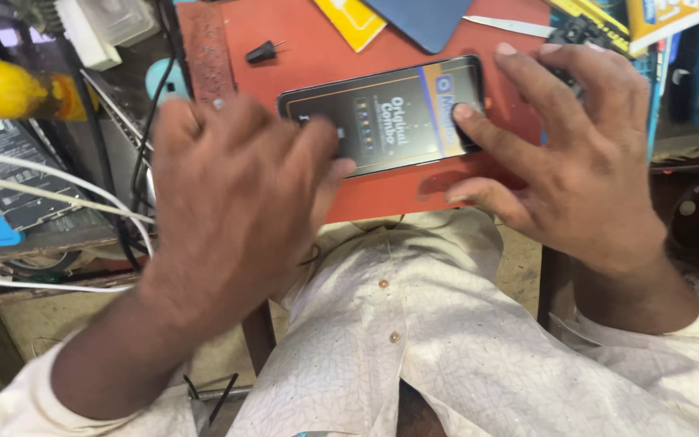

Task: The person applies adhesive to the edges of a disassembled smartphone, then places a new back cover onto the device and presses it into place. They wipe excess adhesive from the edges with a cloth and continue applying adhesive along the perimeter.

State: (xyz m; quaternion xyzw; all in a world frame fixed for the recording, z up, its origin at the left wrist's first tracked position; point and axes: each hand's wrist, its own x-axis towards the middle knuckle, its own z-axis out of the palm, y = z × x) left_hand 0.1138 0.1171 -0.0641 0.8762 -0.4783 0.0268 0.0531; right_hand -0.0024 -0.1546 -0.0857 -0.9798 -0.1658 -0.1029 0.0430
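While the phone [390, 113] lies flat on the red mat [301, 48], we press its screen down: right hand [568, 146] spread, forefinger on the rt end; left hand [228, 194] blurred, loosely curled over the lft end. Next probably needs even pressure along the edges.

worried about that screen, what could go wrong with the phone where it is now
The phone lies near the front edge of the red mat, so a push from the left hand might slide it off toward the lap. The right hand has its fingers on the phone's right end; hard pressure could mark the film. The small black cone-shaped part lying loose could scratch it.
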